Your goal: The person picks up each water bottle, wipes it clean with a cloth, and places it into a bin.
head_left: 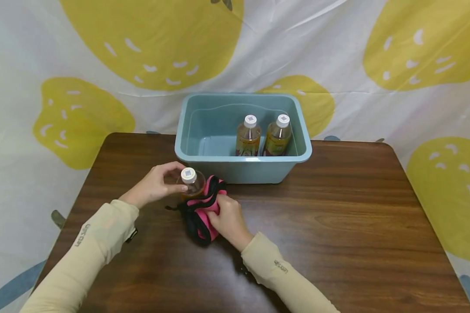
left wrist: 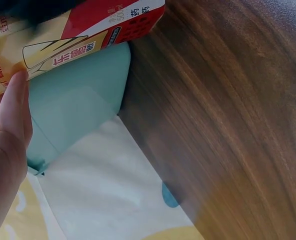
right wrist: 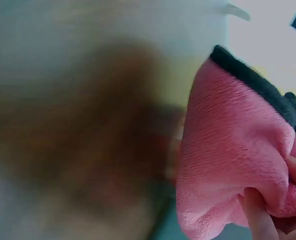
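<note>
In the head view my left hand [head_left: 155, 184] holds a white-capped drink bottle [head_left: 195, 186], thumb and fingers on opposite sides of its upper part. The left wrist view shows the bottle's red and yellow label [left wrist: 78, 42], with fingers [left wrist: 15, 107] against it. My right hand [head_left: 231, 219] grips a pink cloth [head_left: 214, 188] with black edging, bunched against the bottle's near right side and hiding its lower part. Close up in the right wrist view, the fuzzy cloth [right wrist: 233, 145] hangs folded from the fingers [right wrist: 260, 217].
A light blue plastic bin [head_left: 254, 171] stands behind the hands at the table's back edge. Inside it, on the right, two similar bottles stand upright, one [head_left: 248, 139] left of the other [head_left: 277, 138]. Behind the brown wooden table [head_left: 337, 226] hangs a white fabric with yellow fruit shapes [head_left: 156, 39].
</note>
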A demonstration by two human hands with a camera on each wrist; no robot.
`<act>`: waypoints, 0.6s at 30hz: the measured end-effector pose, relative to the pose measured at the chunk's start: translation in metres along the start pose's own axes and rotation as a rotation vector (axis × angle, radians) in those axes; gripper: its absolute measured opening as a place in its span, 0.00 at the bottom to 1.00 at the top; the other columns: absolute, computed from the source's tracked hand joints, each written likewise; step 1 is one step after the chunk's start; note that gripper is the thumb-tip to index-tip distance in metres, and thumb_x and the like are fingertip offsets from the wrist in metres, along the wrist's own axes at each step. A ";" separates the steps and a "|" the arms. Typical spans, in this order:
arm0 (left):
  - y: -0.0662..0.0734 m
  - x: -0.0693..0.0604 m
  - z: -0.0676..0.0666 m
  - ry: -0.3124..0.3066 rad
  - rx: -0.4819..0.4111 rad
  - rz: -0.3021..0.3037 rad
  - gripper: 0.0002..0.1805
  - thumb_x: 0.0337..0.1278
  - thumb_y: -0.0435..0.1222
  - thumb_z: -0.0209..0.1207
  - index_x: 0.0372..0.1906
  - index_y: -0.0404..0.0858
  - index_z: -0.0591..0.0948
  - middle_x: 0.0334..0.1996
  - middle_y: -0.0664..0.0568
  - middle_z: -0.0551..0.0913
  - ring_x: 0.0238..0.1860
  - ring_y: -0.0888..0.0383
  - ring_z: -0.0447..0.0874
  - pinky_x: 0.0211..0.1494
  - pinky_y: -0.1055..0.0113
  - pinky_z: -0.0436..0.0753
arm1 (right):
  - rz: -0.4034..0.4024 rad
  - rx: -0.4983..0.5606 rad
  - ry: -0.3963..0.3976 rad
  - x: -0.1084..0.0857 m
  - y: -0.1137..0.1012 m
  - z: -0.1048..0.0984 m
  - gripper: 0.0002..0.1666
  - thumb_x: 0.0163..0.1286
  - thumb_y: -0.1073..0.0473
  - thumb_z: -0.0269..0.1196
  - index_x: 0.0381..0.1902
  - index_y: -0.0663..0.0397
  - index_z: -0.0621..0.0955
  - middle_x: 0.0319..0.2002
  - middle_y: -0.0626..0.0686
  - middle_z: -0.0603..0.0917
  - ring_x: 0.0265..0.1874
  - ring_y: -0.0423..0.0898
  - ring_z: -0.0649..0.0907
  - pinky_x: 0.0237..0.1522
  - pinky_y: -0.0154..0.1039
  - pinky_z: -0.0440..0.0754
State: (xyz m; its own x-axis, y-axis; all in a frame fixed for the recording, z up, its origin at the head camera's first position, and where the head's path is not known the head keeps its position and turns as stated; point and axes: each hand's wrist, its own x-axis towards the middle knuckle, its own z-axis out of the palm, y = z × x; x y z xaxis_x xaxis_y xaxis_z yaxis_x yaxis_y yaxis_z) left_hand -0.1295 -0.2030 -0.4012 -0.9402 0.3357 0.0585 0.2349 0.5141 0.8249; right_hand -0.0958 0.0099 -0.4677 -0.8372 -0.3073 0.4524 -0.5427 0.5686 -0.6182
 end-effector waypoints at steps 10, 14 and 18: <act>-0.002 0.000 -0.004 -0.008 -0.021 -0.006 0.18 0.39 0.25 0.62 0.42 0.35 0.78 0.39 0.43 0.81 0.39 0.49 0.78 0.47 0.50 0.74 | -0.138 -0.042 0.075 0.035 -0.034 -0.028 0.14 0.54 0.57 0.66 0.38 0.57 0.81 0.31 0.52 0.80 0.28 0.45 0.81 0.32 0.38 0.80; -0.003 -0.001 -0.003 0.006 -0.028 0.013 0.18 0.37 0.27 0.61 0.41 0.38 0.79 0.37 0.47 0.81 0.37 0.52 0.78 0.44 0.54 0.75 | -0.121 -0.048 0.054 0.037 -0.036 -0.029 0.15 0.54 0.56 0.66 0.39 0.57 0.82 0.31 0.52 0.80 0.28 0.45 0.81 0.35 0.37 0.81; -0.001 -0.001 -0.004 0.001 -0.030 -0.005 0.18 0.38 0.27 0.61 0.41 0.37 0.79 0.38 0.45 0.81 0.38 0.50 0.78 0.46 0.53 0.75 | -0.116 -0.037 0.060 0.036 -0.034 -0.027 0.12 0.53 0.58 0.67 0.35 0.58 0.82 0.28 0.52 0.80 0.26 0.44 0.81 0.32 0.36 0.80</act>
State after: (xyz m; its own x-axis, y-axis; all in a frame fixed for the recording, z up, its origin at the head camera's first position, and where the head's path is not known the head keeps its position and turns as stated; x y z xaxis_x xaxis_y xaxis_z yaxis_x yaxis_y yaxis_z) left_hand -0.1302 -0.2067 -0.4003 -0.9415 0.3323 0.0552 0.2229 0.4916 0.8418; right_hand -0.1060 0.0003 -0.4130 -0.7626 -0.3273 0.5580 -0.6322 0.5599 -0.5355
